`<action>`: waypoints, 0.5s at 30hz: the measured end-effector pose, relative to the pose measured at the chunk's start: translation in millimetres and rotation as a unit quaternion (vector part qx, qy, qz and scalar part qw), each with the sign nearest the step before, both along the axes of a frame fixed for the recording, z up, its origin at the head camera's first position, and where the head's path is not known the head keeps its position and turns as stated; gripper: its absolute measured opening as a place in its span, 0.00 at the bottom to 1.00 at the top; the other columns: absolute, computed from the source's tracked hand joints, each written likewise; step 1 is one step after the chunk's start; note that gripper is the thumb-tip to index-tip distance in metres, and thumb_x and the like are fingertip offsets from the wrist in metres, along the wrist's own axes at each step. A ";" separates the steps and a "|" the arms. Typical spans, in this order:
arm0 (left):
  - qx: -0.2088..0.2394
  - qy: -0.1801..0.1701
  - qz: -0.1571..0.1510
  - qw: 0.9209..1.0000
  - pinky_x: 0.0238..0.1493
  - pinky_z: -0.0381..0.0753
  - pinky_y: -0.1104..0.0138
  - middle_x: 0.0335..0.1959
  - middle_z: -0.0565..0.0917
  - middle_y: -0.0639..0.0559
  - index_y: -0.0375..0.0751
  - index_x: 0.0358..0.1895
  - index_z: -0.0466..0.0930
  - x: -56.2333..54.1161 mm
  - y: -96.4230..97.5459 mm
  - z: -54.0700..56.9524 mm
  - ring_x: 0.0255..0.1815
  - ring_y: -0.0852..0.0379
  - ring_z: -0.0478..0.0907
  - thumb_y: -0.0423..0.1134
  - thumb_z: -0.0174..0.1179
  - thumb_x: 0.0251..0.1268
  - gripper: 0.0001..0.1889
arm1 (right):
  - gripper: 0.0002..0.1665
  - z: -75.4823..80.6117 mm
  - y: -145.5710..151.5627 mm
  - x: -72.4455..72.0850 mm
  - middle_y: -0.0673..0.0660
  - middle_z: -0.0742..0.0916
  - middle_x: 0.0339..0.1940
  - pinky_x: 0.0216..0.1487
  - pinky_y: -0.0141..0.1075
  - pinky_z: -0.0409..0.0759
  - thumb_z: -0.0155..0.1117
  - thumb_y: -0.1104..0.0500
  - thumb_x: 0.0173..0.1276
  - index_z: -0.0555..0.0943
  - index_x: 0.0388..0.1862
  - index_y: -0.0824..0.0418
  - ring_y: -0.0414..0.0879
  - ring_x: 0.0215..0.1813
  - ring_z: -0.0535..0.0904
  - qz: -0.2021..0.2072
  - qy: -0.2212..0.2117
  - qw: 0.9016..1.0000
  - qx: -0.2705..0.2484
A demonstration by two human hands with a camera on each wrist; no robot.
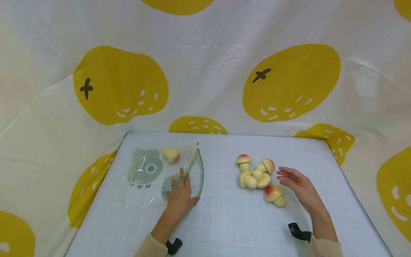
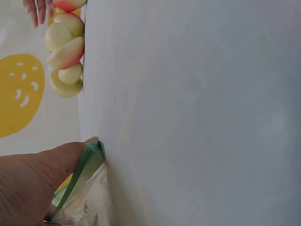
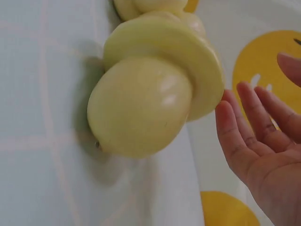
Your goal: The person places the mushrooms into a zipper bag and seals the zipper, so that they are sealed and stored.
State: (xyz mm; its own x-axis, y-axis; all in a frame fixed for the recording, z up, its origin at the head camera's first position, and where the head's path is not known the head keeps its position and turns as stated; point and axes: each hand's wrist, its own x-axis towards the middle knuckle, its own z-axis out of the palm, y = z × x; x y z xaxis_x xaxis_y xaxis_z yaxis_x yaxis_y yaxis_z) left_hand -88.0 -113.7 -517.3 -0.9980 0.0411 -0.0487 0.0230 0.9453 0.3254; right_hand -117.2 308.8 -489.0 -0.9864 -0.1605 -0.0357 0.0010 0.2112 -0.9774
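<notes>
A clear zip bag (image 1: pixel 144 194) with green animal prints and a green-edged mouth (image 1: pixel 201 175) lies on the left of the table. One toy mushroom (image 1: pixel 171 155) shows inside it. My left hand (image 1: pixel 180 196) rests on the bag by the mouth, fingers spread, thumb touching the green edge; the left wrist view shows the thumb (image 2: pixel 70 157) against that edge. On the right, several cream toy mushrooms (image 1: pixel 258 174) with red-tinged caps sit bunched together. Nearest me in that bunch is a red-capped mushroom (image 1: pixel 275 195). Just right of them my right hand (image 1: pixel 300 187) is held with straight, relaxed fingers, holding nothing.
A pale checked cloth covers the table (image 1: pixel 224 228). Behind and beside it hangs a white curtain (image 1: pixel 205 85) printed with big yellow fruit. Dark wrist-worn devices (image 1: pixel 300 232) show at both wrists.
</notes>
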 end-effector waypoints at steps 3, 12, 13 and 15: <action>0.002 -0.002 0.000 1.000 0.48 0.67 0.25 0.81 0.45 0.35 0.28 0.75 0.57 -0.2 -0.4 -0.4 0.69 0.19 0.57 0.54 0.75 0.55 0.52 | 0.31 -4.5 5.3 2.5 0.59 0.82 0.60 0.53 0.26 0.77 0.62 0.56 0.75 0.68 0.71 0.69 0.43 0.57 0.81 -0.005 -0.015 1.000 0.022; 0.009 -0.010 0.006 1.000 0.50 0.66 0.25 0.81 0.45 0.36 0.29 0.76 0.56 -1.7 -0.9 0.2 0.69 0.19 0.56 0.53 0.75 0.55 0.53 | 0.37 -21.6 21.2 3.9 0.72 0.74 0.68 0.53 0.24 0.74 0.64 0.55 0.74 0.64 0.74 0.69 0.35 0.57 0.77 0.018 -0.068 0.996 0.056; 0.010 -0.011 0.007 1.000 0.50 0.66 0.25 0.81 0.45 0.36 0.29 0.76 0.56 -1.9 -0.8 0.3 0.70 0.19 0.56 0.53 0.75 0.55 0.53 | 0.37 -23.5 22.7 3.6 0.72 0.73 0.69 0.54 0.24 0.73 0.64 0.55 0.74 0.64 0.75 0.68 0.35 0.58 0.77 0.024 -0.074 0.995 0.056; 0.010 -0.011 0.007 1.000 0.50 0.66 0.25 0.81 0.45 0.36 0.29 0.76 0.56 -2.1 -0.8 0.4 0.69 0.19 0.56 0.54 0.75 0.55 0.53 | 0.38 -26.3 25.1 3.5 0.71 0.72 0.70 0.53 0.23 0.72 0.65 0.55 0.73 0.63 0.75 0.67 0.35 0.58 0.77 0.034 -0.087 0.994 0.061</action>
State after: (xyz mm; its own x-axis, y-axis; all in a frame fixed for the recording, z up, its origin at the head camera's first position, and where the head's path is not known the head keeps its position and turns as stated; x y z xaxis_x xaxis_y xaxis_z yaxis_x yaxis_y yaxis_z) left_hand -90.1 -114.4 -516.8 -0.9971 0.0284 -0.0706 0.0023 0.9386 0.3451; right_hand -113.7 333.9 -515.3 -0.9505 -0.2112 -0.2279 0.1492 0.3330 -0.9310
